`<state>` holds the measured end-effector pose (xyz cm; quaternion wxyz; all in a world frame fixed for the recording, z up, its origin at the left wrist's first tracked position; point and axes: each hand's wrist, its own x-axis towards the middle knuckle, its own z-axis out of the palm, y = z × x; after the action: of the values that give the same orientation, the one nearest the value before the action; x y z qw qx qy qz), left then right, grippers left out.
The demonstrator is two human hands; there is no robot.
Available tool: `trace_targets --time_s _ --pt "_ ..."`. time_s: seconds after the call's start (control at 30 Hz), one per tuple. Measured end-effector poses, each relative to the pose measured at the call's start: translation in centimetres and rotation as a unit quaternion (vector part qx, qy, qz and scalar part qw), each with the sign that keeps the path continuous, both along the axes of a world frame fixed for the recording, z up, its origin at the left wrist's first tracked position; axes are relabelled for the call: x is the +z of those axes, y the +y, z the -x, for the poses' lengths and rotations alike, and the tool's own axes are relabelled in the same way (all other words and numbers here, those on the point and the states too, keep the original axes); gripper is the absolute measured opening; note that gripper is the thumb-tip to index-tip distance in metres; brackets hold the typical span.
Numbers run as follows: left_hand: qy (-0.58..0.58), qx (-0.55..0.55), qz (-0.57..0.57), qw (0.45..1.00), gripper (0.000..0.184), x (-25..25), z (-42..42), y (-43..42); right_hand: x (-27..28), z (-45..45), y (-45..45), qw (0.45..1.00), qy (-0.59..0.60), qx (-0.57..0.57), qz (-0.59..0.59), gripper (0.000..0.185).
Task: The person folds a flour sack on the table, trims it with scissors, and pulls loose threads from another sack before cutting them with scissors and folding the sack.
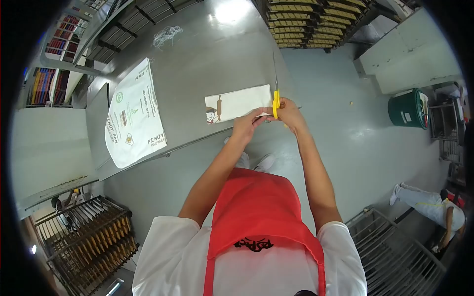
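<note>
A pair of scissors [276,102] with yellow handles is in my right hand [290,114], its blades pointing away from me along the table's right edge. My right hand's fingers are closed around the handles. My left hand [245,125] grips the near edge of a folded white sack [239,103] at its right corner. The sack is a flat rectangle, with a printed cartoon figure and rolling pin at its left end. My two hands are close together at the table's front edge, and the fingertips are partly hidden.
The steel table [197,64] carries a flat printed white sack [136,116] at left and a tangle of white string [168,35] at the back. Racks [316,22] stand behind and at both lower sides. A green bin [409,109] and another person [434,207] are at right.
</note>
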<state>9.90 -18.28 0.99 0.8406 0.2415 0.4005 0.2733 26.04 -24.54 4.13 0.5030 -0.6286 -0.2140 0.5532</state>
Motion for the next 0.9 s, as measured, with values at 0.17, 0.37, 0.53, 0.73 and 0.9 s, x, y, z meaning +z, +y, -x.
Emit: trace_targets --time_s 0.17,0.37,0.53,0.73,0.9 --pt "0.029 0.001 -0.007 1.0 0.022 0.7 -0.5 0.2 -0.5 -0.4 0.5 1.0 -0.007 0.018 -0.008 0.034" --pt "-0.015 -0.011 0.009 1.0 0.022 0.2 -0.4 1.7 -0.5 -0.7 2.0 0.999 -0.028 -0.014 -0.01 0.035" --pt "0.0 -0.011 -0.01 1.0 0.024 0.1 -0.2 2.5 1.1 0.4 0.7 0.999 -0.039 -0.031 -0.01 0.034" --pt "0.002 0.034 0.002 0.999 0.026 1.0 -1.4 4.0 1.6 1.0 -8.2 0.995 0.045 0.019 0.09 0.036" --pt "-0.003 0.056 -0.008 0.998 0.025 0.8 -2.1 5.0 1.5 3.1 -14.0 0.985 0.099 0.116 0.076 0.04"
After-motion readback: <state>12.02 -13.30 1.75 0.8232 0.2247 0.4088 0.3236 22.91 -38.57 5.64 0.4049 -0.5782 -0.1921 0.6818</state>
